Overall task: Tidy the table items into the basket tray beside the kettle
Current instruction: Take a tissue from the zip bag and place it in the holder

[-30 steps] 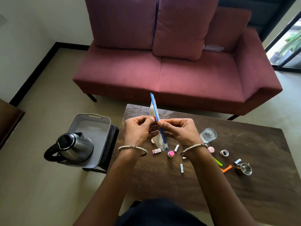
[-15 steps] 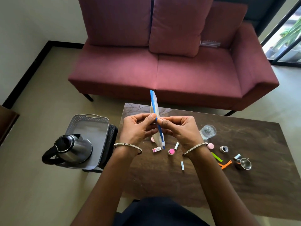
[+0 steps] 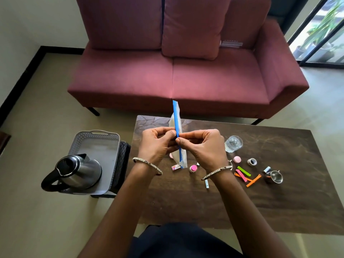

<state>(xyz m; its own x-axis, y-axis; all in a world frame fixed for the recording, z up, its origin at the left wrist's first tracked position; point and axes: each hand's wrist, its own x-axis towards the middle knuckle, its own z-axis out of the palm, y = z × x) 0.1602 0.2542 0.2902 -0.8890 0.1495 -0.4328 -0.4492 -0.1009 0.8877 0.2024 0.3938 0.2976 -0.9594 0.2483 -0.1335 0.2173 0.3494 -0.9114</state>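
Observation:
My left hand and my right hand both pinch the blue zip strip of a clear zip bag, held upright above the dark wooden table. Small items lie on the table: a pink-capped bottle, a small eraser-like block, a white tube, a pink lid, a tape roll, coloured clips, a glass cup and a small steel funnel. The grey basket tray stands left of the table, with a steel kettle on its near end.
A maroon sofa stands behind the table. The tray rests on a dark stool touching the table's left edge. Glass doors are at the far right. Beige floor surrounds the stool.
Both hands keep pinching the zip strip at about the same spot. The view has shifted slightly; the bag stays upright.

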